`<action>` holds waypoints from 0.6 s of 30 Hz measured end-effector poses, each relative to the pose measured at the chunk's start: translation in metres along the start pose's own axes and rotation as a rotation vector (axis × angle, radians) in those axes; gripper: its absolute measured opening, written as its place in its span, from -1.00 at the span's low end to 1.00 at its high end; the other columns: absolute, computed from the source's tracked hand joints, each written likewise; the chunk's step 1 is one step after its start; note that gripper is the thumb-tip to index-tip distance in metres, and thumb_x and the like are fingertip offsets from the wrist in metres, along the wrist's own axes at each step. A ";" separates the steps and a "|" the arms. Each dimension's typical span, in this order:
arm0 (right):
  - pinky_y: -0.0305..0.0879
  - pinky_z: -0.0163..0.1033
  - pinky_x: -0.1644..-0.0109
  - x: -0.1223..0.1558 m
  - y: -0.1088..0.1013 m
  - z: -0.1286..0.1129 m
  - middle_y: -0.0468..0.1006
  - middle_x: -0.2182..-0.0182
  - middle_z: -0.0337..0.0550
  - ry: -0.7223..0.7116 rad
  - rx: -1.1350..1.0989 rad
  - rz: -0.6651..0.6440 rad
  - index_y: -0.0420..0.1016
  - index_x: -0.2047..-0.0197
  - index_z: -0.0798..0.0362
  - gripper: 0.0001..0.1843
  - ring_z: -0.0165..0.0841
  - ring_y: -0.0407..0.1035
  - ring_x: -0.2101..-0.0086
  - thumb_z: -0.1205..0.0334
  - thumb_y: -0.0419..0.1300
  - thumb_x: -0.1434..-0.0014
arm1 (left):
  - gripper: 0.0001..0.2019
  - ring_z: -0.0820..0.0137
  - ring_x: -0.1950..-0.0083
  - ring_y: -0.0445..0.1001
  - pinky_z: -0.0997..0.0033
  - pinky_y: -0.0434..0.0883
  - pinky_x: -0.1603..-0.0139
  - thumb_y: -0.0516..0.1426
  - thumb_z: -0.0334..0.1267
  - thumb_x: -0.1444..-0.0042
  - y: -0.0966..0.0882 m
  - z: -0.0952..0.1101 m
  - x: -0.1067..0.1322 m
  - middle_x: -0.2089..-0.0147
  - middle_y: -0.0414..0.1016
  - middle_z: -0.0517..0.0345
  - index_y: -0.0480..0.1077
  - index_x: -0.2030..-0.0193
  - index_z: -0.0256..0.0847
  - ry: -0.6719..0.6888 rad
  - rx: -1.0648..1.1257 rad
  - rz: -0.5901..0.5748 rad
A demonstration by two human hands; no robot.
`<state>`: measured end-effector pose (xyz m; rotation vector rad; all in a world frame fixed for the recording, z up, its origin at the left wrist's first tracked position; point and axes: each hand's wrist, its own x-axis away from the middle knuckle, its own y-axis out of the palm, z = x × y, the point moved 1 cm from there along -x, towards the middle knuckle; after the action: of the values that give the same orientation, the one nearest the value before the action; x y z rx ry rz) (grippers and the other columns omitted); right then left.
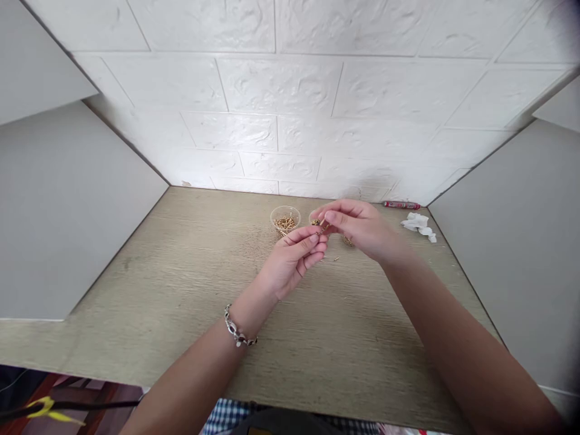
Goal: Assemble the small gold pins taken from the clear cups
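Note:
My left hand (296,257) is closed in a pinch on a small, thin gold-coloured piece (323,228), too small to make out fully. Its fingertips meet those of my right hand (356,226), which also pinches at this piece from above. Just behind my left hand stands a clear round cup (285,209) with many small gold-coloured sticks or tubes (285,225) in it. A second clear cup (312,216) with darker gold bits is mostly hidden behind my fingers. Under my right hand lies a little heap of gold-coloured bits (348,241), partly covered.
One loose gold bit (336,259) lies on the wooden tabletop (181,272). At the back right are a red pen-like tube (401,205) and crumpled white tissue (417,223). A white brick-pattern wall (308,84) closes the back; grey panels (81,211) flank both sides.

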<state>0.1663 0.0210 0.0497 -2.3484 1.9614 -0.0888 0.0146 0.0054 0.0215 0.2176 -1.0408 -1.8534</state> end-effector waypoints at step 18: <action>0.32 -0.26 0.29 0.024 0.004 -0.016 0.57 0.42 -0.23 -0.031 0.518 0.108 0.53 0.34 0.02 -0.80 -0.38 0.42 0.39 0.16 0.10 -0.10 | -0.84 0.51 0.26 0.54 0.62 0.49 0.34 0.08 -0.46 -0.13 0.001 -0.002 0.002 0.25 0.56 0.14 0.44 0.19 -0.27 -0.088 -0.008 -0.013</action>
<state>0.1650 -0.0033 0.0651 -1.8980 1.7751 -0.4854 0.0152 0.0022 0.0213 0.1387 -1.0940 -1.8929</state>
